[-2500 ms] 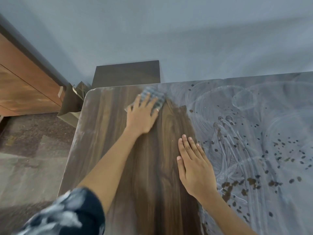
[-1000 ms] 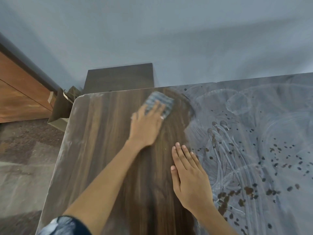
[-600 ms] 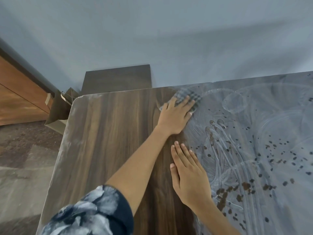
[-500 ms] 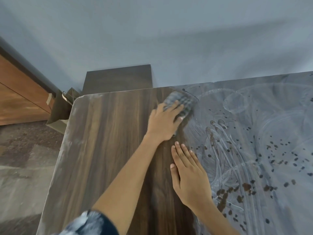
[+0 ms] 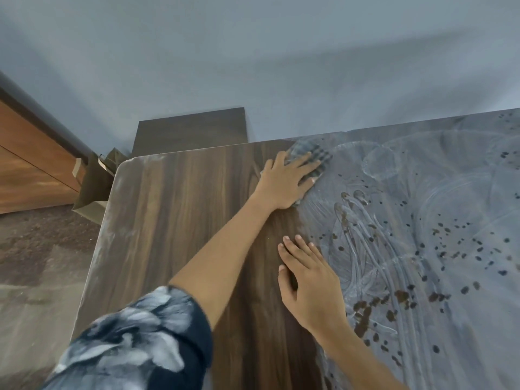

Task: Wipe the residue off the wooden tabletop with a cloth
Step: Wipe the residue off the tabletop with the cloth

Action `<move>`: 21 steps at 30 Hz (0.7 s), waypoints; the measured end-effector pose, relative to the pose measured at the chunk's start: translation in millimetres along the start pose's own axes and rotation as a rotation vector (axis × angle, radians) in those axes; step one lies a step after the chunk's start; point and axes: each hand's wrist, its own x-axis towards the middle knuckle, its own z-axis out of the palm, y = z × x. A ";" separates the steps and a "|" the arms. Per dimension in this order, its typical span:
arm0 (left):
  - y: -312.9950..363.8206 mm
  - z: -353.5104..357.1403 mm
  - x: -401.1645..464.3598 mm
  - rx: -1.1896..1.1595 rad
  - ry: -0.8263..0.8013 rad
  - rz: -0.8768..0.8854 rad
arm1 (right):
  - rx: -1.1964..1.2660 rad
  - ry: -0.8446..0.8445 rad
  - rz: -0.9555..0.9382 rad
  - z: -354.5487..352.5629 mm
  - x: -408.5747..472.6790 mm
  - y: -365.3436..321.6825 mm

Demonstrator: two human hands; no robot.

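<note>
Wood shows clean on the tabletop left; residue remains right. Left hand presses cloth flat-fingered; right hand rests flat.

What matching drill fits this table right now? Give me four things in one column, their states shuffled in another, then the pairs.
Things:
1. cloth
2. right hand
3. left side of the tabletop
4. right side of the tabletop

States:
A. bare wood grain, wiped
B. flat on the wood, holding nothing
C. pressed under the left hand near the far edge
D. grey film with brown spots

Pairs: 1-C, 2-B, 3-A, 4-D
</note>
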 end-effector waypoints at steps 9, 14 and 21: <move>-56.4 8.2 -74.9 -0.168 0.026 -0.678 | 0.039 -0.083 -0.032 -9.0 -13.3 8.6; -9.9 1.3 -29.8 -0.180 0.013 -0.377 | -0.081 -0.188 -0.048 -18.5 -36.4 9.0; 21.5 21.0 -116.0 -0.029 0.048 -0.028 | 0.049 -0.168 -0.059 -48.3 -88.2 20.1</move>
